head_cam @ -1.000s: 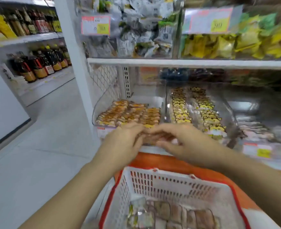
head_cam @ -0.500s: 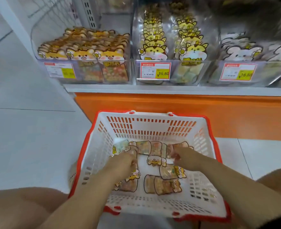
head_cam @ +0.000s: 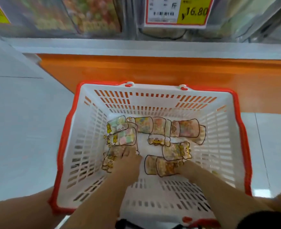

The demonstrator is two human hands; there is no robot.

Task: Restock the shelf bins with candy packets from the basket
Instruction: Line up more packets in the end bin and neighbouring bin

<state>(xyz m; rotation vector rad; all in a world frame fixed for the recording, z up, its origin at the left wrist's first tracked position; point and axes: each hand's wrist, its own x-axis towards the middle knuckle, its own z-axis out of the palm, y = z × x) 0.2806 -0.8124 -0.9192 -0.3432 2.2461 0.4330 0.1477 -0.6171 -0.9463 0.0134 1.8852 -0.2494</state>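
Note:
A white basket with a red rim (head_cam: 153, 90) stands on the floor in front of the shelf. Several clear candy packets with cartoon animal prints (head_cam: 154, 128) lie on its bottom. My left hand (head_cam: 128, 157) reaches into the basket's left side, its fingers curled down onto a packet (head_cam: 109, 160) there. Further right, my right hand (head_cam: 185, 165) grips a pair of overlapping packets (head_cam: 159, 166) that cover its fingers. The clear shelf bins (head_cam: 90, 17) run along the top of the view, holding candy.
An orange shelf base (head_cam: 153, 68) runs just behind the basket under a white shelf edge (head_cam: 136, 47). A price tag reading 16.80 (head_cam: 177, 12) hangs on a bin front. Pale floor tiles (head_cam: 20, 121) lie to the left. My knees flank the basket's near side.
One second ago both hands were up at the shelf bin. They have dropped into the basket, the view has tilted down and closer, and both hands have slid nearer onto packets at the front.

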